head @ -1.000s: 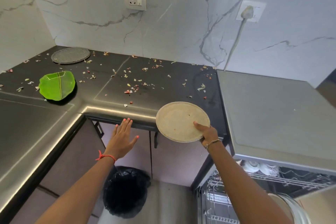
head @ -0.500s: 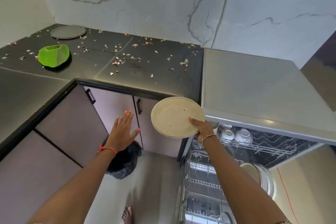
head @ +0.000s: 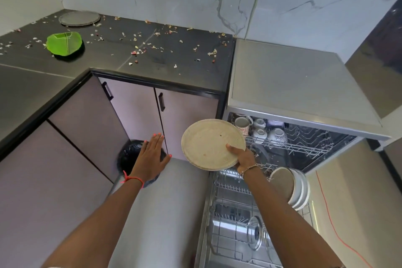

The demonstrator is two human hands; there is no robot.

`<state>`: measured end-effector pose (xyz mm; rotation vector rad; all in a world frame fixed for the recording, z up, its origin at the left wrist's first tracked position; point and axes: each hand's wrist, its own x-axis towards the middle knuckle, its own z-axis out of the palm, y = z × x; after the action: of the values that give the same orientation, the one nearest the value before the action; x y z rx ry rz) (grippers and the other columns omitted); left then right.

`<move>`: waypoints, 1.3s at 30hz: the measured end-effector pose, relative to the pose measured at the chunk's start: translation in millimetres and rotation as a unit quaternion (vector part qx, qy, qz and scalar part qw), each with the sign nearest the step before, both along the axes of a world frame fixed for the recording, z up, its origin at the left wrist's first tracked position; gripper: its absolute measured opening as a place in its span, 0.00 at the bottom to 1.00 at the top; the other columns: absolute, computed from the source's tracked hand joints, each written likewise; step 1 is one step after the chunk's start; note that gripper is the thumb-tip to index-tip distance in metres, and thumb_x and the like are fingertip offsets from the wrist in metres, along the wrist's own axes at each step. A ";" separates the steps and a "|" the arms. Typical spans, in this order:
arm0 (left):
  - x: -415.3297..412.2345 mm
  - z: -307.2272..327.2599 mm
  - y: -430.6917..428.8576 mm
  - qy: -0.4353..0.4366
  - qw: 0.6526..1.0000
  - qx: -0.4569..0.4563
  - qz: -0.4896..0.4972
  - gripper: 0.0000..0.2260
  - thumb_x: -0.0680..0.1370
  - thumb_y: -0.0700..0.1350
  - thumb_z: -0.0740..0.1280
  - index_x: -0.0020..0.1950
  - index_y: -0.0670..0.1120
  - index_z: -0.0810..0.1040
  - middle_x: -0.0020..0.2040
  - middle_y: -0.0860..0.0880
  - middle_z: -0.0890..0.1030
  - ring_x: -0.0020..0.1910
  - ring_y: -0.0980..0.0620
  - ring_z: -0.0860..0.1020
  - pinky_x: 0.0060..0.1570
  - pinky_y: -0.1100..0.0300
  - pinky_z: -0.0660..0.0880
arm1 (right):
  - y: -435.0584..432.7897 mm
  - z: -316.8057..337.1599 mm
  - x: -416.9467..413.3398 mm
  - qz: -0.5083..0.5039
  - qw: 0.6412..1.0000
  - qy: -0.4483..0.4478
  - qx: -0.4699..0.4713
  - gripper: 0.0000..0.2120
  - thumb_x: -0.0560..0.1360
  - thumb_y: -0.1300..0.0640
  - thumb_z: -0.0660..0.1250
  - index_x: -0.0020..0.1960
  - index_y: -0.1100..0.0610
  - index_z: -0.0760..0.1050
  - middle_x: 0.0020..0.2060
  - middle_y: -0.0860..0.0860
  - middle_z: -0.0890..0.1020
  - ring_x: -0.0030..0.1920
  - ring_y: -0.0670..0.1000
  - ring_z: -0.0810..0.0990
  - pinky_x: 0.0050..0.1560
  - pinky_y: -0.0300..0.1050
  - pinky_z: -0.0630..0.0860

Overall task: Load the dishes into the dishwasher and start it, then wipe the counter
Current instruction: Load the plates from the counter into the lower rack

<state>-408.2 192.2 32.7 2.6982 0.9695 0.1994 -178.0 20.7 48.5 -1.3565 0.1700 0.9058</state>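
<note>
Honestly, right hand [head: 243,160] just pinches the plate [head: 212,143] at its 4 o'clock rim, left hand [head: 150,159] spread and idle. It could slip onto the rack [head: 233,188], though the underside grip's hidden.

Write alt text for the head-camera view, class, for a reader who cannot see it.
The right hand holds a beige plate near the open dishwasher; the left hand hovers open. Behind, a crumb-strewn black counter bears a green dish.

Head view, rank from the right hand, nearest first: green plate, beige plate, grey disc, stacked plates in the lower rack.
1. Beige plate: gripped by the right hand.
2. Stacked plates: lower rack, just right.
3. Green plate: counter, far left.
4. Grey disc: back corner.
</note>
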 end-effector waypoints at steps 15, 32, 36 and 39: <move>-59.3 -25.8 -129.4 0.010 0.999 -0.029 -0.031 0.38 0.73 0.63 0.46 0.76 0.40 0.53 0.77 0.45 0.54 0.77 0.49 0.49 0.71 0.57 0.38 | -142.2 -12.8 -78.4 -0.019 1.000 -0.002 -0.019 0.10 0.70 0.69 0.70 0.48 0.60 0.74 0.53 0.61 0.79 0.53 0.61 0.77 0.33 0.52 0.81; -24.7 -47.1 -229.9 0.042 0.992 -0.038 -0.111 0.42 0.69 0.66 0.37 0.77 0.41 0.51 0.77 0.45 0.51 0.77 0.49 0.46 0.71 0.56 0.38 | -293.3 -47.1 -64.2 -0.102 0.993 -0.002 -0.051 0.19 0.69 0.70 0.70 0.59 0.66 0.73 0.57 0.64 0.77 0.57 0.65 0.76 0.48 0.59 0.77; 15.3 -61.1 -241.6 0.046 0.991 -0.054 -0.118 0.42 0.70 0.67 0.39 0.76 0.41 0.53 0.77 0.44 0.52 0.77 0.48 0.46 0.71 0.55 0.38 | -302.8 -56.2 -30.3 -0.093 0.992 -0.029 -0.081 0.18 0.68 0.71 0.70 0.57 0.66 0.74 0.57 0.65 0.77 0.51 0.61 0.76 0.46 0.55 0.78; 49.9 -75.4 -248.9 0.047 0.989 -0.077 -0.120 0.48 0.69 0.73 0.34 0.76 0.40 0.54 0.77 0.44 0.53 0.76 0.49 0.45 0.71 0.54 0.39 | -306.0 -63.2 6.2 -0.078 0.990 -0.042 -0.114 0.19 0.68 0.71 0.71 0.58 0.69 0.74 0.56 0.65 0.78 0.49 0.60 0.76 0.46 0.54 0.77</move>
<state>-358.4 -56.7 -42.8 2.6691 0.6442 -0.0490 -171.8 -285.3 -14.6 -1.5664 0.3179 0.7124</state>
